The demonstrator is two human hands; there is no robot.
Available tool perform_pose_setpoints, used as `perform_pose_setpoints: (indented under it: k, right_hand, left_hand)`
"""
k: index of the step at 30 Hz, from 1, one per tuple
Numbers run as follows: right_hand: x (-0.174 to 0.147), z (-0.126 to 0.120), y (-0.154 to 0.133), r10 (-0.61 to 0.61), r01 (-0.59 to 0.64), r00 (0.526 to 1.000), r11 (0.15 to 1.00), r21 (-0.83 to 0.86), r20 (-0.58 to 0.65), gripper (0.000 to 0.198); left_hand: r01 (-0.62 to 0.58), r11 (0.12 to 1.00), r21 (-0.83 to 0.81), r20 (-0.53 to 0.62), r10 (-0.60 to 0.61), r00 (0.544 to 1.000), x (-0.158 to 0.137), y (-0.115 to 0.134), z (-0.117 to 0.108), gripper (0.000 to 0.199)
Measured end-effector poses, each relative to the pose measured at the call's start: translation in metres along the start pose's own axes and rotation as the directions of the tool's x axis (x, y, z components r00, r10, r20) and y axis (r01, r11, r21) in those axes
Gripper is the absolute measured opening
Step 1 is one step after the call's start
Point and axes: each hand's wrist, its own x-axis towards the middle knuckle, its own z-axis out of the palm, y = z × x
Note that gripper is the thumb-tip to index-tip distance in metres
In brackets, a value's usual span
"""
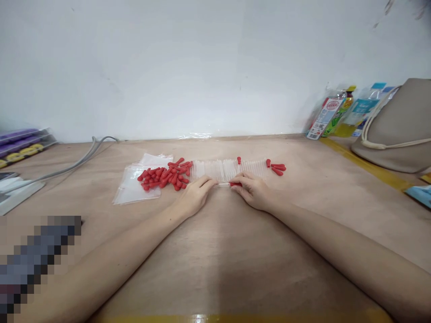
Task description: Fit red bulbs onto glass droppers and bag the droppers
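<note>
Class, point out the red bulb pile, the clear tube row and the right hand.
Red bulb pile (164,178), head view: middle of the heap.
Clear tube row (226,168), head view: middle of the row.
Right hand (255,190), head view: back, near the thumb.

red bulb (235,184) against clear tube (222,184)

Both hands (198,194) (254,193) near each other, fingers (209,182) curled.
</note>
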Motion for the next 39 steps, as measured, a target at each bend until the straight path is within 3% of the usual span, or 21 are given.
perform_pose_setpoints:
  k: [5,15,21,34,39]
  right_hand:
    - [0.001,-0.003,-0.002,-0.018,0.018,0.999,1.0,-0.02,0.027,0.015]
    - [0.0,-0.001,-0.002,-0.017,0.016,0.997,1.0,0.013,0.074,0.012]
    - [-0.001,0.001,0.002,0.008,-0.009,0.996,1.0,0.017,0.088,0.007]
    - [-0.006,0.002,0.001,-0.105,0.106,0.994,0.993,-0.06,0.023,0.008]
    - [-0.004,0.004,0.003,-0.038,0.037,0.998,0.999,-0.019,-0.05,0.007]
  left_hand:
    - [-0.039,0.999,-0.01,-0.051,0.039,0.998,0.001,-0.002,0.002,0.029]
    - [-0.236,0.971,-0.02,-0.126,0.232,0.964,-0.001,-0.013,0.009,0.029]
    - [-0.276,0.961,0.005,-0.13,0.274,0.953,0.001,-0.012,0.008,0.031]
    - [-0.321,0.945,0.058,-0.103,0.326,0.94,0.004,-0.007,0.006,0.029]
    - [-0.278,0.96,0.045,-0.175,0.281,0.944,0.003,-0.007,0.008,0.028]
